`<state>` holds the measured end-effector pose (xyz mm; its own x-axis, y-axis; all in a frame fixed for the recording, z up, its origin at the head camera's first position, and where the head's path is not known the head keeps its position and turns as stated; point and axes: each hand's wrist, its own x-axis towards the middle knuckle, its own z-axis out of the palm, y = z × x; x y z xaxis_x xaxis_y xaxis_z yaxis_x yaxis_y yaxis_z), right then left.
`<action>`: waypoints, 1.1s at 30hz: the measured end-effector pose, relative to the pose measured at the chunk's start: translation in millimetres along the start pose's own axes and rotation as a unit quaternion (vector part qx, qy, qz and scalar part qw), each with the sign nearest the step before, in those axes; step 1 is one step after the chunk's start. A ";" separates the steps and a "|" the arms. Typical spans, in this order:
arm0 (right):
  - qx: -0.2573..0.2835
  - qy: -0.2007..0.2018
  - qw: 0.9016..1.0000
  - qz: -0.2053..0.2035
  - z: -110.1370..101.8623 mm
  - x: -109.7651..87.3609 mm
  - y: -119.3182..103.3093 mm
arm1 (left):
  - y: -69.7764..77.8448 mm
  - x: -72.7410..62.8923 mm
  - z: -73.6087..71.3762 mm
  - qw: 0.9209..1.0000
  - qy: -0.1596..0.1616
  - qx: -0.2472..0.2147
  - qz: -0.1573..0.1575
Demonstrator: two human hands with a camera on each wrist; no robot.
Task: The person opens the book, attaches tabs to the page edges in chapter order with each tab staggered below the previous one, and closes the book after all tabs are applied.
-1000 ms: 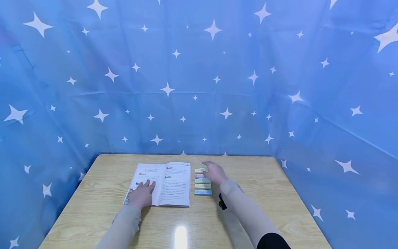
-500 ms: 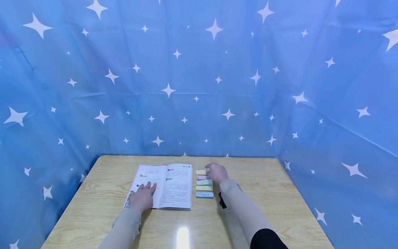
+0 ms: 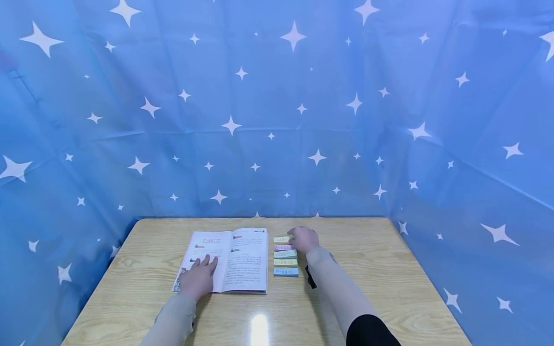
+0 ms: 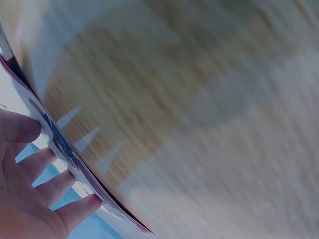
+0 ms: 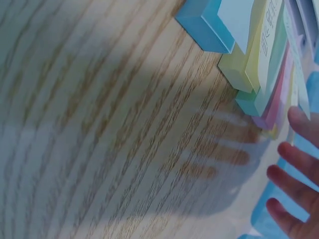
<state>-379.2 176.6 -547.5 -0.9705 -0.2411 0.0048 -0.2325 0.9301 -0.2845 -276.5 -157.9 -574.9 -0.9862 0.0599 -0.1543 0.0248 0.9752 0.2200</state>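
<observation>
An open book (image 3: pixel 245 262) lies on the table, printed pages facing up. My left hand (image 3: pixel 198 278) rests on its left page with fingers spread; in the left wrist view the left hand (image 4: pixel 35 184) is at the book's edge (image 4: pixel 94 181). To the right, several handwritten sticky note pads form a column: pale yellow (image 3: pixel 281 239), pink (image 3: pixel 282 247), green (image 3: pixel 283 254), yellow (image 3: pixel 284 263) and blue (image 3: pixel 285 272). My right hand (image 3: pixel 304 239) pinches the right end of the farthest, pale yellow sticky note. In the right wrist view, other fingers (image 5: pixel 294 186) spread apart; the fingertip contact is partly hidden.
The wooden table (image 3: pixel 368 278) reaches back to a blue curtain (image 3: pixel 277 120) with white stars, which also hangs along both sides. A bright light reflection (image 3: pixel 259 329) shows near the table's front. A black band (image 3: pixel 310 278) is at the right wrist.
My right thumb and index finger have come together at the farthest pad's right end; before, the index finger stretched past it. The left hand stays on the page. The head view has shifted slightly.
</observation>
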 end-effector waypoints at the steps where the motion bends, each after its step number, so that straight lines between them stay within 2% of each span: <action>1: 0.002 -0.004 1.000 0.002 0.2 0.5 0.1 | -0.4 0.3 0.5 1.000 0.001 0.003 0.001; 13: -0.019 -0.006 1.000 0.017 6.5 2.6 0.6 | 1.1 -1.7 0.1 1.000 0.005 -0.002 0.003; 23: -0.046 -0.001 0.999 0.010 7.4 4.3 3.3 | 0.9 -2.5 -1.0 1.000 0.007 0.000 -0.005; 33: -0.038 -0.009 0.999 0.025 9.6 7.4 6.5 | 2.5 -4.9 -3.2 1.000 0.002 -0.014 -0.003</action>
<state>-387.3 178.2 -558.5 -0.9799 -0.1979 -0.0241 -0.1885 0.9592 -0.2109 -272.1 -156.4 -570.5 -0.9871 0.0521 -0.1516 0.0135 0.9693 0.2453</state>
